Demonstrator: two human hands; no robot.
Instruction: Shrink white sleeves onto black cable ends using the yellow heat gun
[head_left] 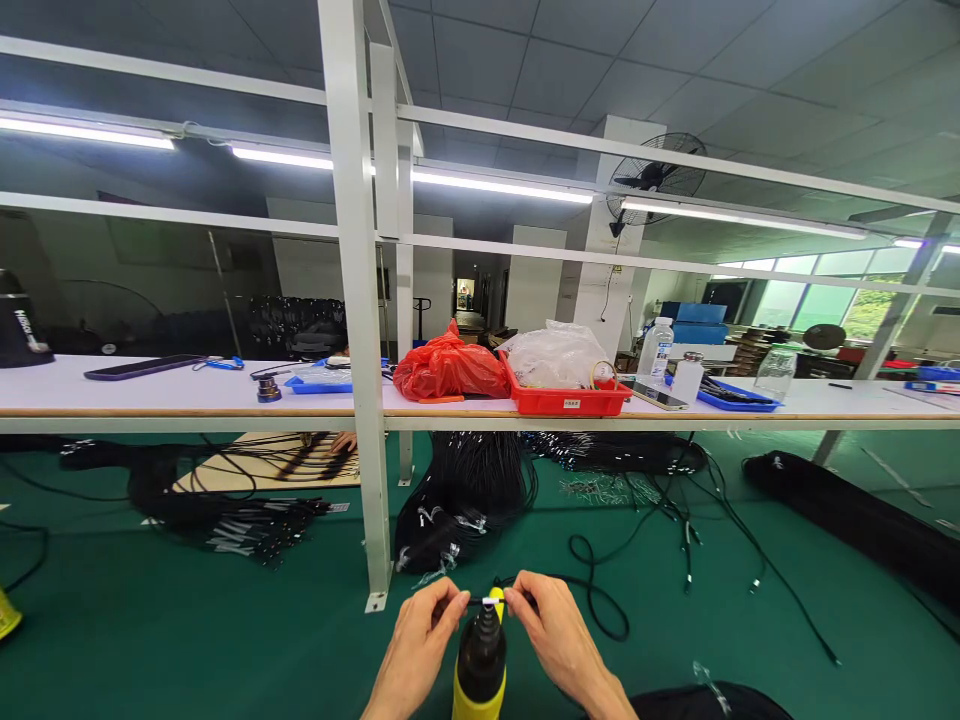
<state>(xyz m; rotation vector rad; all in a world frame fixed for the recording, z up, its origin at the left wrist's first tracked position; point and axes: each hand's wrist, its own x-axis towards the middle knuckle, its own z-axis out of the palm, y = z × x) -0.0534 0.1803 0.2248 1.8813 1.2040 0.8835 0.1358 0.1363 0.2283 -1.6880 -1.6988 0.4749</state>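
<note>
My left hand (426, 632) and my right hand (547, 628) hang low at the bottom middle of the view, their fingertips pinched close together. Between them they hold a thin black cable (592, 605) with a short white-banded end (491, 601). The cable trails off to the right in a loose loop on the mat. Just under the fingers stands a yellow-and-black tool or bottle (480, 680) with a dark tapered top, its tip close to the white band. I cannot tell whether the tip touches the cable.
Bundles of black cables (461, 490) lie on the green mat (150, 630), and a black sleeve-like bag (847, 520) lies at right. A white steel post (375, 400) rises left of my hands. A white shelf (187, 395) holds a red tray, bottles and a phone. A co-worker's hand (343, 441) shows beyond it.
</note>
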